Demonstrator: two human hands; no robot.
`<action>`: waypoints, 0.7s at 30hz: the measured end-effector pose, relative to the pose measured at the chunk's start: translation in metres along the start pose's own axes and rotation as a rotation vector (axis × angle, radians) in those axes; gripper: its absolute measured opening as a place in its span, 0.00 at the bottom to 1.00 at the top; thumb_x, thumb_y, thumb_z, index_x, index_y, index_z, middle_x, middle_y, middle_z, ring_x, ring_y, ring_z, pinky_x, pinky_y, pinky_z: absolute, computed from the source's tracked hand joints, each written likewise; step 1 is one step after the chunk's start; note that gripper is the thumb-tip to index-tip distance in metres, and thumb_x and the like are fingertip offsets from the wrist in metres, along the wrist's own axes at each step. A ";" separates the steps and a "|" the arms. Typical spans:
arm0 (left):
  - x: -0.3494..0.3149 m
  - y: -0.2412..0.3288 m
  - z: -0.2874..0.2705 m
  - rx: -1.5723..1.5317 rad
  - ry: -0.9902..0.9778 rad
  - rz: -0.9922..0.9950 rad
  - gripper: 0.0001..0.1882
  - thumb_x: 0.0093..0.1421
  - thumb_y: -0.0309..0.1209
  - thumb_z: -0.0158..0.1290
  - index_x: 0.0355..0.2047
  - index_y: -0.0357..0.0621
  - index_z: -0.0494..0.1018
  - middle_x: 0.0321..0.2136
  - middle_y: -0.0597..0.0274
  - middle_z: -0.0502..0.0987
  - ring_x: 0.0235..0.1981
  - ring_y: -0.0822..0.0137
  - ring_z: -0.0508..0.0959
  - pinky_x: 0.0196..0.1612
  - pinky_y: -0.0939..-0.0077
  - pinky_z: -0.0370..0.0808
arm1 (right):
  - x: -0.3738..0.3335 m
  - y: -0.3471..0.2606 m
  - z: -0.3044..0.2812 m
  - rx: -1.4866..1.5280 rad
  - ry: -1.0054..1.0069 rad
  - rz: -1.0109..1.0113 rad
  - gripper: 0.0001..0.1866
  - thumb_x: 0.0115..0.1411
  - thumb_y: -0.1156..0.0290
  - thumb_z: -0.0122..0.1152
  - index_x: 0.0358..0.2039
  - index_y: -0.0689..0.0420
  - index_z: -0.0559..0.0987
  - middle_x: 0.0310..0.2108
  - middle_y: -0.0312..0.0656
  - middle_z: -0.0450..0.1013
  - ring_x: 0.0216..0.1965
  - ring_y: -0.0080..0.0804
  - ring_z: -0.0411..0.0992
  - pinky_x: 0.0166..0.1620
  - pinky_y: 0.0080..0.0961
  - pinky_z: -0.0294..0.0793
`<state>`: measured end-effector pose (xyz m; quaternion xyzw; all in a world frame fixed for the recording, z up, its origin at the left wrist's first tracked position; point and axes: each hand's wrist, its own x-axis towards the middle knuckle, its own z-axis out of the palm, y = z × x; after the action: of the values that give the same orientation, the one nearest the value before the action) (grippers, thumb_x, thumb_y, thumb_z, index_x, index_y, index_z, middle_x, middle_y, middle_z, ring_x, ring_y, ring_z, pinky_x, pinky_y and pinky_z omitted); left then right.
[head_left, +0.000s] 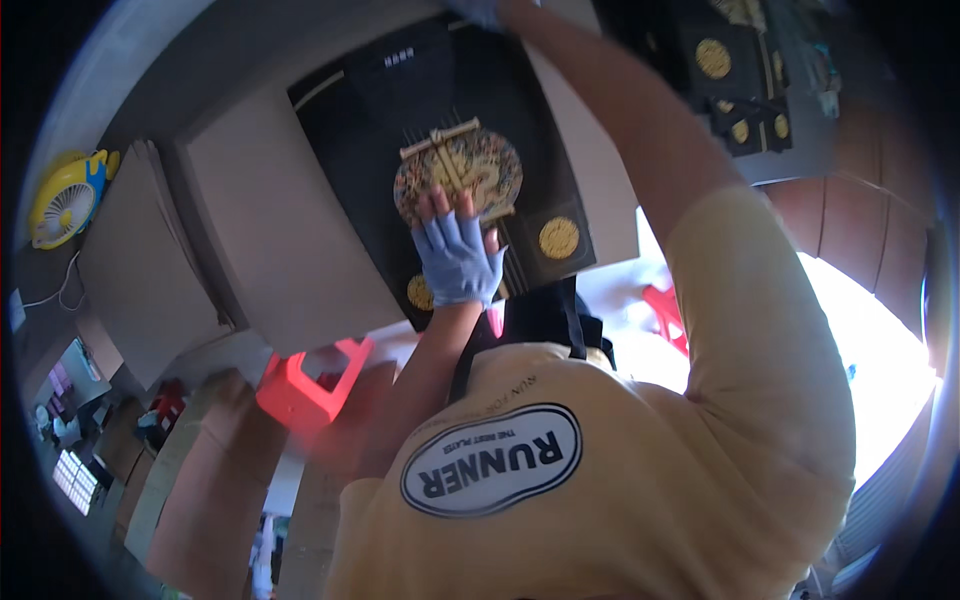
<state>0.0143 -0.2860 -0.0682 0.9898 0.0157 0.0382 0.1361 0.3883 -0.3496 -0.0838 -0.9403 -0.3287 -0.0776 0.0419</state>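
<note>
The left hand (pixel 460 250) lies open and palm down on the near half of the black printed sheet (pixel 470 105), fingers slightly spread, gripping nothing; it probably steadies the sheet and flattens it. The right hand (pixel 482 10) reaches across to the far side, where the picture edge cuts it off and blur softens it, so I cannot tell whether it is closed on anything.

The sheet sits at the centre, aslant on a broad grey-brown board (pixel 260 200) that shows to its left and right and seems to serve as a firm backing. The board is smooth and matt. The sheet is dark and straight-edged, with a round multicoloured emblem (pixel 500 165) in the middle and gold discs (pixel 559 238) near its near corners, the left one partly hidden.

A fingerless glove (pixel 455 275) of pale blue fabric leaves the left fingertips bare, perhaps for better feel. Left stand grey panels (pixel 145 260) and a yellow plastic fan (pixel 65 212); more black printed pieces (pixel 740 95) lie far right.
</note>
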 end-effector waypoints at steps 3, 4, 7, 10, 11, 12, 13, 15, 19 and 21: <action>0.000 -0.004 0.001 0.005 0.049 0.028 0.35 0.61 0.47 0.43 0.65 0.43 0.55 0.65 0.38 0.54 0.63 0.38 0.58 0.59 0.40 0.58 | 0.008 -0.005 -0.004 0.056 0.041 -0.016 0.31 0.68 0.51 0.35 0.65 0.55 0.59 0.66 0.50 0.56 0.68 0.46 0.51 0.68 0.44 0.49; 0.002 -0.003 0.003 0.015 0.071 0.024 0.34 0.61 0.47 0.43 0.65 0.45 0.56 0.65 0.38 0.54 0.63 0.38 0.59 0.59 0.40 0.59 | -0.012 -0.012 -0.009 -0.038 0.159 0.006 0.30 0.68 0.52 0.35 0.65 0.57 0.60 0.65 0.50 0.58 0.67 0.45 0.53 0.68 0.43 0.50; -0.003 -0.012 0.004 0.026 0.089 0.030 0.35 0.60 0.49 0.45 0.64 0.46 0.57 0.64 0.39 0.55 0.63 0.40 0.59 0.58 0.42 0.60 | -0.124 -0.052 -0.036 0.063 0.029 -0.008 0.30 0.66 0.52 0.41 0.65 0.53 0.61 0.66 0.51 0.55 0.69 0.50 0.49 0.68 0.52 0.45; 0.001 -0.015 0.006 0.019 0.093 0.061 0.36 0.59 0.49 0.48 0.64 0.46 0.57 0.64 0.40 0.55 0.63 0.40 0.58 0.59 0.40 0.59 | -0.264 -0.077 -0.073 0.175 -0.001 0.087 0.37 0.57 0.50 0.55 0.64 0.55 0.62 0.66 0.49 0.55 0.67 0.45 0.55 0.67 0.47 0.52; 0.001 -0.015 0.004 0.023 0.089 0.066 0.36 0.59 0.49 0.48 0.64 0.45 0.57 0.64 0.40 0.55 0.63 0.40 0.58 0.60 0.40 0.58 | -0.301 -0.088 -0.085 0.167 -0.056 0.155 0.40 0.53 0.54 0.59 0.63 0.58 0.62 0.66 0.51 0.55 0.67 0.48 0.54 0.67 0.48 0.52; 0.002 -0.013 0.001 -0.002 0.101 0.082 0.37 0.59 0.49 0.48 0.65 0.46 0.56 0.65 0.40 0.53 0.64 0.39 0.57 0.61 0.38 0.56 | -0.334 -0.099 -0.090 0.174 -0.071 0.209 0.40 0.51 0.56 0.60 0.63 0.59 0.62 0.66 0.52 0.55 0.67 0.49 0.54 0.67 0.47 0.52; 0.003 -0.012 0.000 0.010 0.117 0.091 0.37 0.59 0.49 0.48 0.65 0.45 0.56 0.65 0.40 0.52 0.64 0.38 0.56 0.61 0.38 0.55 | -0.355 -0.110 -0.091 0.190 -0.082 0.253 0.41 0.50 0.59 0.61 0.64 0.59 0.62 0.66 0.53 0.55 0.67 0.50 0.53 0.67 0.47 0.51; -0.001 -0.012 0.005 0.028 0.130 0.107 0.37 0.59 0.49 0.48 0.65 0.45 0.55 0.66 0.39 0.51 0.64 0.38 0.55 0.62 0.38 0.54 | -0.365 -0.124 -0.092 0.270 0.028 0.357 0.42 0.48 0.63 0.62 0.64 0.60 0.61 0.66 0.54 0.55 0.67 0.51 0.53 0.66 0.47 0.54; -0.004 -0.013 0.002 0.057 0.040 0.097 0.40 0.59 0.49 0.48 0.67 0.45 0.51 0.66 0.39 0.50 0.66 0.38 0.52 0.64 0.38 0.50 | -0.329 -0.126 -0.112 0.623 -0.014 0.871 0.37 0.51 0.64 0.64 0.61 0.60 0.64 0.49 0.48 0.71 0.51 0.47 0.69 0.55 0.37 0.68; -0.007 -0.013 0.000 0.038 0.004 0.117 0.40 0.59 0.49 0.48 0.67 0.45 0.50 0.66 0.39 0.49 0.66 0.38 0.51 0.64 0.39 0.49 | -0.326 -0.095 -0.114 0.928 -0.193 1.066 0.31 0.53 0.61 0.64 0.57 0.57 0.68 0.45 0.47 0.73 0.47 0.46 0.72 0.52 0.37 0.72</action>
<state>0.0075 -0.2735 -0.0721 0.9914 -0.0411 0.0478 0.1149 0.0640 -0.4891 -0.0253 -0.8608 0.1745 0.1850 0.4410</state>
